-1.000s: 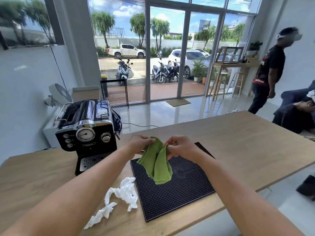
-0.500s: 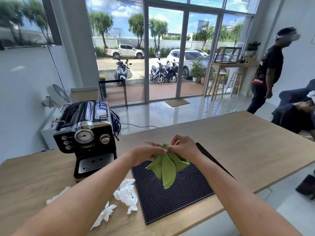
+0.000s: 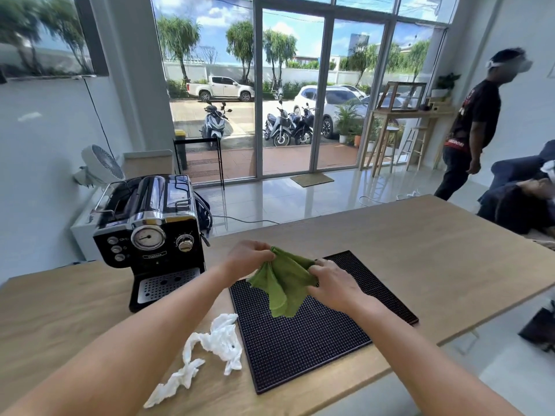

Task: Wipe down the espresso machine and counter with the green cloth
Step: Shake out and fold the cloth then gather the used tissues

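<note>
Left hand and right hand each pinch an upper edge of the green cloth, which hangs in loose folds just above the black bar mat, right of the espresso machine. The cloth looks light, soft and limp; bunching it into one palm should suit wiping.

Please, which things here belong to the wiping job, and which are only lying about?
For the job: green cloth, gripped by left hand and right hand; espresso machine; wooden counter.
Lying about: crumpled white tissue; black rubber mat; white fan behind the machine.
</note>
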Tool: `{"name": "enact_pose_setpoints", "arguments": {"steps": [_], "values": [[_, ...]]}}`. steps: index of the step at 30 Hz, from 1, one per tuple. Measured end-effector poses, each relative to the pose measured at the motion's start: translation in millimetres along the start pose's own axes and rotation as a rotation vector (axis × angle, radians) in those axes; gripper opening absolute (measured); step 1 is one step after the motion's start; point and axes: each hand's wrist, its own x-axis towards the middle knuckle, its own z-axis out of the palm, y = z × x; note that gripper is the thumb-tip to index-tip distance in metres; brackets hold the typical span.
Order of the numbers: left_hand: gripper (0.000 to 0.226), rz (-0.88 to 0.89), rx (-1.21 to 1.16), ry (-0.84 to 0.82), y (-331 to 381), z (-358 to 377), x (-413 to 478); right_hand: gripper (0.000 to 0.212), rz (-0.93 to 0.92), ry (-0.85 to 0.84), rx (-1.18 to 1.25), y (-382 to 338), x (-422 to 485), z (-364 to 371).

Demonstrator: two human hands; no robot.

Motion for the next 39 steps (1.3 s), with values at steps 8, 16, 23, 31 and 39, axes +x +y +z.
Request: {"name": "enact_pose_setpoints", "arguments": {"steps": [8, 16, 23, 31, 39], "values": [[0.016, -0.023, -0.086, 0.139, -41.9, 5.5, -6.1, 0.038, -0.124, 0.200, -0.260, -7.8, 5.4, -14.0], [0.017, -0.098, -0.162, 0.074, -56.5, 16.7, -24.4, 0.007, 0.081, -0.017, 0.431, 13.1, 15.0, 3.8], [0.015, -0.363, -0.419, -0.065, -88.9, 42.5, -62.4, 0.032, 0.241, -0.171, 0.742, 25.2, 15.4, 38.9], [0.025, -0.442, 0.127, 0.143, -124.3, 65.9, -62.0, 0.043, 0.331, -0.162, 0.413, 25.7, 38.7, 119.4], [0.033, -0.198, 0.642, 0.158, -131.9, 71.7, -56.2, 0.046, 0.162, -0.065, 0.059, 26.5, 36.1, 149.0]]}}
